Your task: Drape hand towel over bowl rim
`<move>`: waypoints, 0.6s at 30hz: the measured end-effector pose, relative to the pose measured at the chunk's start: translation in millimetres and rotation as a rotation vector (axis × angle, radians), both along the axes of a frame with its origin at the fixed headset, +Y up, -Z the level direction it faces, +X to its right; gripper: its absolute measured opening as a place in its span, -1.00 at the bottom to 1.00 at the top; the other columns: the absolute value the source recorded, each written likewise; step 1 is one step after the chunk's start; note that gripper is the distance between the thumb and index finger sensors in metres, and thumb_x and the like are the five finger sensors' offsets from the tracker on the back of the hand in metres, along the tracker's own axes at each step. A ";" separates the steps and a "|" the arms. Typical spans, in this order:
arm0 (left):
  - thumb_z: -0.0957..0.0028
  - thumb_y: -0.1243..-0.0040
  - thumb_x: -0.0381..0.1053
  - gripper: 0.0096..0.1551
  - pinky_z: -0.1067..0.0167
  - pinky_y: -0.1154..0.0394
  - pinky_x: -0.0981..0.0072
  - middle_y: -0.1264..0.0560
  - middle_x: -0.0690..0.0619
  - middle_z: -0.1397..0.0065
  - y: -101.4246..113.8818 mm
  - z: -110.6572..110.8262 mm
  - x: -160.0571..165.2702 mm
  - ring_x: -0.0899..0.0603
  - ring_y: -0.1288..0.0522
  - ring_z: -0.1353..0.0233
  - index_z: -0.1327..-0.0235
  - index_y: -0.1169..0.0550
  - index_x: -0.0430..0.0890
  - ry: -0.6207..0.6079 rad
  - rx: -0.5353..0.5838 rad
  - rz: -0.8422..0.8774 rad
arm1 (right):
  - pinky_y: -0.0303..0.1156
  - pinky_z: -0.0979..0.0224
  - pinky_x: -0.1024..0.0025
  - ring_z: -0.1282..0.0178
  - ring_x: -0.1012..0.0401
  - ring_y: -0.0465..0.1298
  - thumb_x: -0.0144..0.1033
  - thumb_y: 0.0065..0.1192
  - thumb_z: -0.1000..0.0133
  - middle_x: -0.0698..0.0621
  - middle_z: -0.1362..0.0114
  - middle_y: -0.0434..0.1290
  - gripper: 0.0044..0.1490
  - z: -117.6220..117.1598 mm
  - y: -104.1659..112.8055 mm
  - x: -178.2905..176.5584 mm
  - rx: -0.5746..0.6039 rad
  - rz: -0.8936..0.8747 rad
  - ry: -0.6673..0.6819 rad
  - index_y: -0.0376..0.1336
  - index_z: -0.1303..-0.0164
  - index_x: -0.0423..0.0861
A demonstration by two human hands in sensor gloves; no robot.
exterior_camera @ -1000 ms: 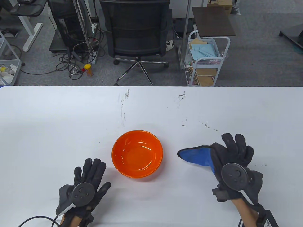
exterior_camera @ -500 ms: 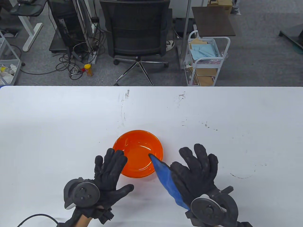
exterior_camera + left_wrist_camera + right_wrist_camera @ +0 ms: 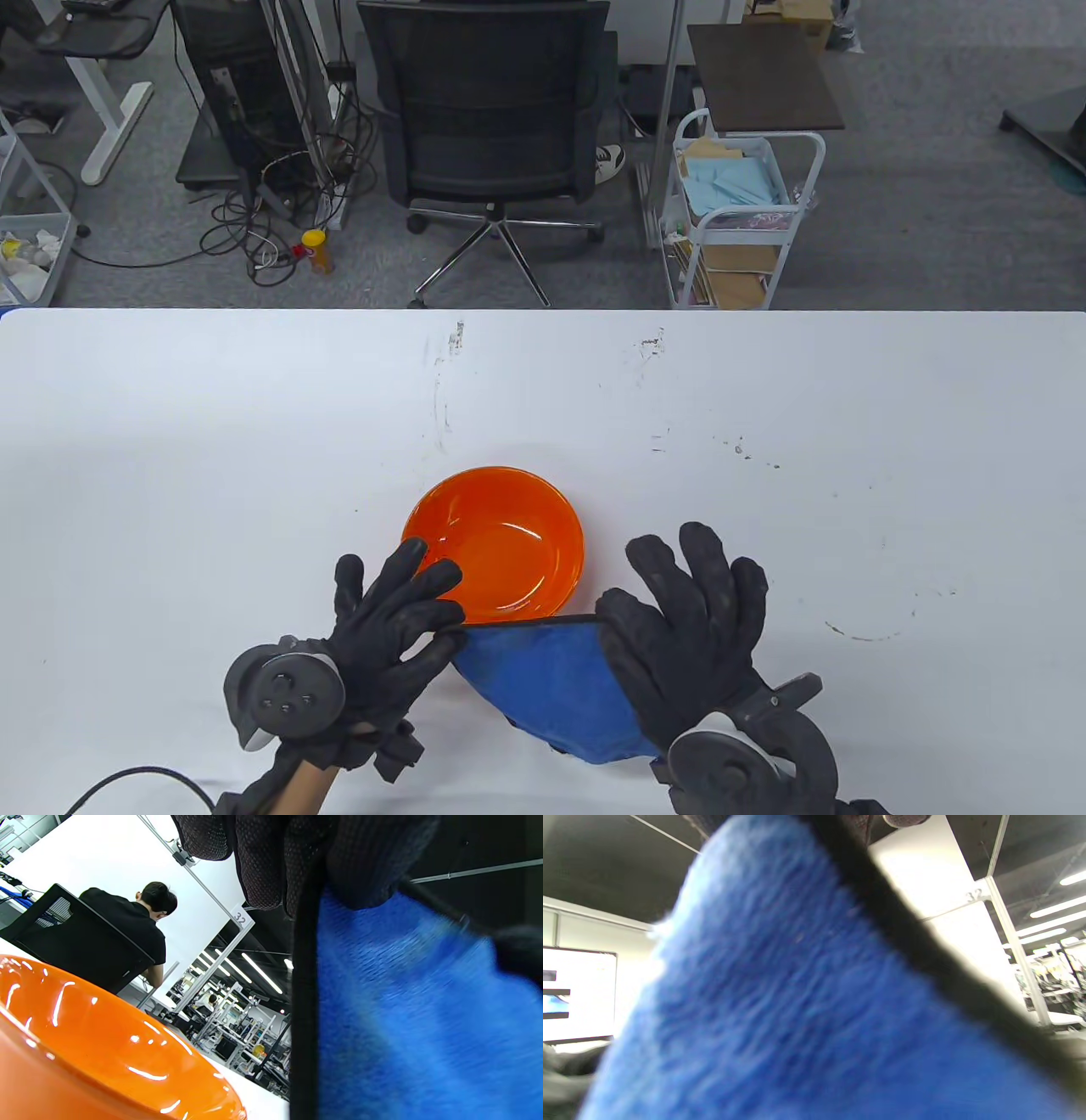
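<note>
An orange bowl stands on the white table, front centre; it also shows in the left wrist view. A blue hand towel with a black edge hangs stretched between my two hands, just in front of the bowl's near rim. My left hand pinches its left corner. My right hand grips its right corner, other fingers spread. The towel fills the right of the left wrist view and most of the right wrist view.
Scuff marks lie on the table behind the bowl. Beyond the far edge stand an office chair and a white cart. A cable trails from my left wrist at the front edge.
My right hand carried the towel from the right side to the bowl's front. My left hand came up and took the other corner; the towel is now spread between both hands.
</note>
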State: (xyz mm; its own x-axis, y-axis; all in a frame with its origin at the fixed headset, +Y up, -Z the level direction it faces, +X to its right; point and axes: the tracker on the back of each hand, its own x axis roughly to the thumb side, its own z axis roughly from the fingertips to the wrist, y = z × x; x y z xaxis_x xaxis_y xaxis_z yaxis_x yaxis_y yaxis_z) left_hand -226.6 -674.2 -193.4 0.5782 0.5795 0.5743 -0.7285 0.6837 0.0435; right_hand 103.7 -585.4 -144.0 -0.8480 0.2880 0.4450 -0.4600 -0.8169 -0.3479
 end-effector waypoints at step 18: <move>-0.14 -0.34 0.19 -0.60 -0.40 0.24 -0.57 -0.49 0.03 -0.58 18.0 29.9 -40.8 -0.30 -0.22 -0.72 0.02 -0.70 -0.08 -0.076 -0.081 -0.066 | -0.27 -0.37 -0.64 -0.68 -0.44 -0.04 -0.12 0.14 -0.31 -0.25 -0.68 0.17 -0.50 -5.4 -73.2 -0.5 -0.245 -0.093 0.099 0.34 -0.26 -0.21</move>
